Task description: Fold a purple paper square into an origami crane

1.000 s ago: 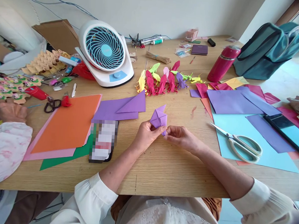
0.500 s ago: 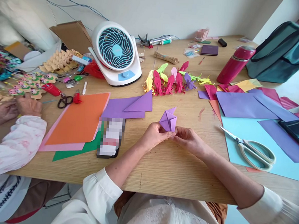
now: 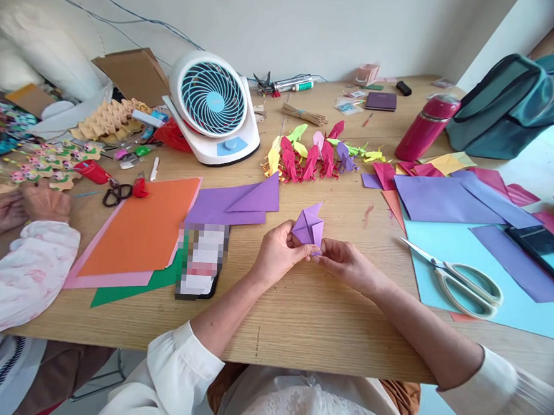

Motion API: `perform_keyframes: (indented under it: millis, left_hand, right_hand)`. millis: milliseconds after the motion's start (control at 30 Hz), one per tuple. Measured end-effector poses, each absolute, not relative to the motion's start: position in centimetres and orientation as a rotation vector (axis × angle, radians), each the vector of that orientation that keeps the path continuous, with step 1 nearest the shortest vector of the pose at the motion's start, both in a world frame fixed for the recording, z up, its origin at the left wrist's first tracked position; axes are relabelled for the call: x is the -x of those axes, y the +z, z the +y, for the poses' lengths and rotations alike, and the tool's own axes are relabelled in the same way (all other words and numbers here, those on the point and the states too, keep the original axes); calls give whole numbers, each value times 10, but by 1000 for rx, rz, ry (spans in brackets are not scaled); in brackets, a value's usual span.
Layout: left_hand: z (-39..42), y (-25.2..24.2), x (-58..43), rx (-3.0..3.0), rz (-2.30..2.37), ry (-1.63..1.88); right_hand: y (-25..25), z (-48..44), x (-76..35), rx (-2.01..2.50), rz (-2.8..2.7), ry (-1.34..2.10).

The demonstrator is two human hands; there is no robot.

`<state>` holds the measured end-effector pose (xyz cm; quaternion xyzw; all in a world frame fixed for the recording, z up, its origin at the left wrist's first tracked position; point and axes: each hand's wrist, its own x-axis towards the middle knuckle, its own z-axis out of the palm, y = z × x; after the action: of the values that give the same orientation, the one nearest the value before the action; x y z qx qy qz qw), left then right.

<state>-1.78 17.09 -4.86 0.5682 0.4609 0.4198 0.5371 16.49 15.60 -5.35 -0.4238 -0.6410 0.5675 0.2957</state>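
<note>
A small folded purple paper piece stands just above the wooden table near its middle. My left hand pinches its lower left edge. My right hand pinches its lower right corner. Both hands are closed on the paper, thumbs on top. A purple sheet with one corner folded over lies just left of the hands. A row of finished paper figures in red, yellow, pink and purple stands behind them.
Scissors lie on a light blue sheet at right, among purple sheets. Orange paper, a phone, a white fan, a red flask and a teal bag stand around. Another person's hands work at far left.
The camera view shifted slightly. My hands keep hold of the purple paper, which has turned a little and sits slightly lower between the fingers. The other person's hands stay at the left.
</note>
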Motion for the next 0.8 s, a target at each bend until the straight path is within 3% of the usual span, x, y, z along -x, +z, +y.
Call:
perform_keyframes:
  millis: [800]
  left_hand:
    - [179,-38,34,-1373,1072,1170]
  right_hand:
    - [-60,158,-164,1164,-1659,1496]
